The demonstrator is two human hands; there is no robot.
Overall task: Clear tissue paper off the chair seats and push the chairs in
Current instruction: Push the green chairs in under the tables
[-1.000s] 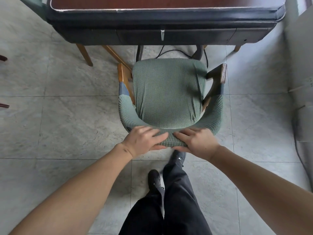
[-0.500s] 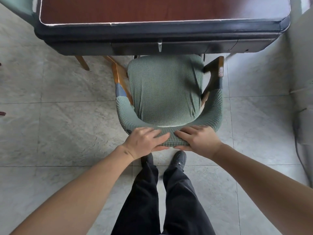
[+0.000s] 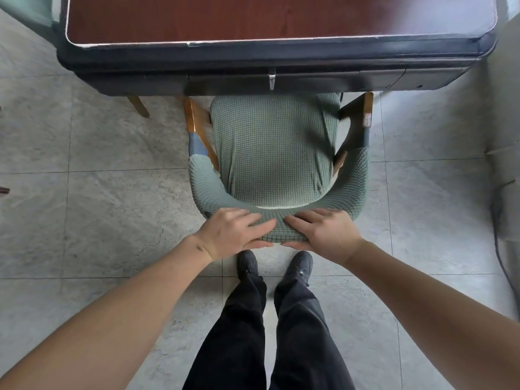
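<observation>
Far left, bare tile floor [image 3: 84, 220], open and unobstructed; a table leg [image 3: 138, 105] shows under the table's left end. Our left hand [image 3: 233, 235] lies on the chair [image 3: 274, 153] backrest, fingers [image 3: 254, 220] spread and curled over its top, thumb underneath, gripping the green cover. Seat bare, no tissue visible on it. Its front edge sits just under the table [image 3: 281, 60] apron; most of the seat remains out. Our right hand [image 3: 323, 232] mirrors the left, fingers draped over the rail, thumb below, clasping it. We judge the step in hand is the push-in: press evenly with both hands so the chair runs straight, low and forward rather than downward, so the legs slide instead of tipping. Watch the armrest tips [image 3: 365, 108]: both lie close to the apron and may catch if they stand higher than its underside; we cannot tell the clearance. Our shoes [image 3: 298, 266] stand just behind the chair. Right side is tighter: a wall [image 3: 506, 136] is near, with a cable [image 3: 501, 249] on the floor beside it.
</observation>
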